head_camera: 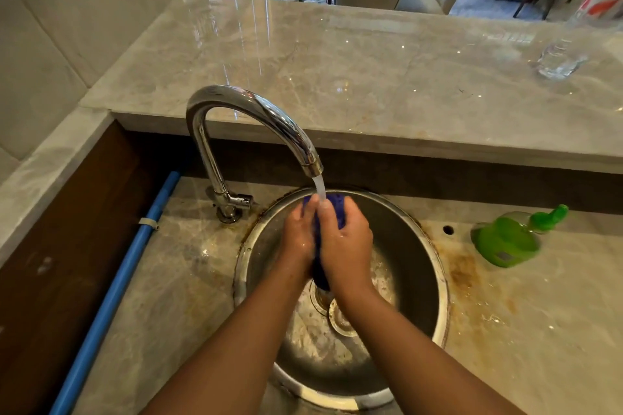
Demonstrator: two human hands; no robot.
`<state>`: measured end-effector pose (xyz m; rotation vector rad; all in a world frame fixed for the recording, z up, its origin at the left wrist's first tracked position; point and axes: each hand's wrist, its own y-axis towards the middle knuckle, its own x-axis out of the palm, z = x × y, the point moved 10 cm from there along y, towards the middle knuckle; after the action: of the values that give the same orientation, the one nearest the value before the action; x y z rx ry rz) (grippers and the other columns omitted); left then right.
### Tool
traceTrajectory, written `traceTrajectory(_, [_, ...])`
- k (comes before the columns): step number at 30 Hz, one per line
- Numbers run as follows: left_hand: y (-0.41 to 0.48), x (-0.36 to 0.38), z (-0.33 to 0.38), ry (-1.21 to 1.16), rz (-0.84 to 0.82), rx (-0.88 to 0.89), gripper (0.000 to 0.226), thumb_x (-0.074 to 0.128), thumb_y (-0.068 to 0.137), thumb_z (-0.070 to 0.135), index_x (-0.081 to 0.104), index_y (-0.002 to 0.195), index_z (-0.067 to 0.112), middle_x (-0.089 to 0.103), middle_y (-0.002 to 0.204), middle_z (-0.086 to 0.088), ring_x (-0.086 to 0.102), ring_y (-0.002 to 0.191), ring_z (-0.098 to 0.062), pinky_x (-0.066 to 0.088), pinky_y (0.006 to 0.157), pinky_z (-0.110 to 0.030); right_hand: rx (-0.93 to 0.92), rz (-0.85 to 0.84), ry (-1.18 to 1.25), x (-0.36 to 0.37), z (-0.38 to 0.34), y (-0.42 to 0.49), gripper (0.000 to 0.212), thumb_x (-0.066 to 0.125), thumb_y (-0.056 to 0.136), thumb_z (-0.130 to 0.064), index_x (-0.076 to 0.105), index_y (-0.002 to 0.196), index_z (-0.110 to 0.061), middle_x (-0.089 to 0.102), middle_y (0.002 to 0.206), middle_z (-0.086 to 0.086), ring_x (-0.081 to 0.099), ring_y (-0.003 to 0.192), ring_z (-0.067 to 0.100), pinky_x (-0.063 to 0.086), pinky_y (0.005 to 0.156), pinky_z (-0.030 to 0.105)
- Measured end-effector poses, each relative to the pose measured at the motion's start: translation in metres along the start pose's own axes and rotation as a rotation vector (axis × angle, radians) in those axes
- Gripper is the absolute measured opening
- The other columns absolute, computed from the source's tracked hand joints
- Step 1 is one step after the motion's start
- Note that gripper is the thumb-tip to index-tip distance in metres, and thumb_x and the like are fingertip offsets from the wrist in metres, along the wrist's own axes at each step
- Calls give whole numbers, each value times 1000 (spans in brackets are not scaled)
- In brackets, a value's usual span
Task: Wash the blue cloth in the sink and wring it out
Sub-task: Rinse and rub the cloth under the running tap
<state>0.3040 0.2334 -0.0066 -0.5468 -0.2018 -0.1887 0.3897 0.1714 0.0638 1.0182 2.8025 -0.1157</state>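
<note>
Blue cloth (338, 209) squeezed between left hand (298, 239) and right hand (345, 246).

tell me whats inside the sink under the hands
The drain sits at the bottom of the sink, partly hidden by the blue cloth pressed between both hands; the basin floor looks stained.

Blue cloth (338, 209) — green bottle (505, 241) (veined grey counter (337, 54)).
</note>
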Motion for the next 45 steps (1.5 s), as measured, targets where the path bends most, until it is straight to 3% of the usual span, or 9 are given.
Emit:
traceTrajectory(7, [-20,1,-26,-116,-64,-100,27,51,103,33,65,120,17,76,102,-10,73,98,-28,59,85,-44,129,10,-225,-5,54,30,29,50,103,-35,59,83,-16,64,74,1,60,64,13,54,62,38])
traceTrajectory(10, [-23,2,-22,-36,-105,-54,21,55,101,29,66,116,18,76,107,-11,73,100,-28,57,94,-48,212,7,-210,-9,70,28,29,50,103,-34,62,84,-15,67,76,3,65,69,20,57,70,44])
traceTrajectory(14, [-12,-18,-7,-1,45,18,18,53,101,33,65,104,19,75,102,-12,73,94,-29,59,88,-48,130,36,-104,-13,45,10,27,51,103,-30,59,82,-17,61,72,-2,56,60,5,48,57,22])
traceTrajectory(19, [-6,-11,-3,31,43,26,31,48,103,36,66,87,15,66,77,-8,65,72,-23,52,71,-37,-15,10,-45,6,5,-2,25,57,99,-29,57,77,-18,56,64,-7,51,56,2,44,54,19])
traceTrajectory(22, [-15,6,-22,-100,-28,-109,34,48,102,43,70,99,18,75,84,-7,73,77,-19,56,70,-36,-53,48,-193,2,6,17,25,53,101,-32,57,79,-22,58,66,-7,54,56,1,41,52,13])
traceTrajectory(29, [-20,7,-13,-82,-104,-39,19,54,102,28,64,116,21,75,106,-8,74,96,-25,59,88,-45,223,63,-120,-8,54,39,27,50,104,-32,61,84,-16,65,78,3,63,72,18,49,67,33])
traceTrajectory(32, [-10,-5,3,-43,-23,24,20,53,102,31,65,112,19,74,108,-12,73,99,-28,59,90,-49,170,85,-39,-15,33,25,24,50,103,-29,63,87,-16,67,82,5,65,75,20,52,69,33])
traceTrajectory(37, [-4,-7,-3,-20,10,-16,31,49,102,34,66,83,16,67,69,-4,65,65,-19,51,65,-34,62,-17,-32,10,3,-2,24,56,99,-33,62,85,-14,64,73,1,56,61,6,49,59,24])
traceTrajectory(45, [-20,-3,-21,-94,-25,-72,27,48,103,37,67,113,20,77,100,-8,73,96,-27,58,89,-46,159,-21,-156,2,38,33,28,50,103,-34,59,82,-17,64,76,0,60,68,13,48,62,28])
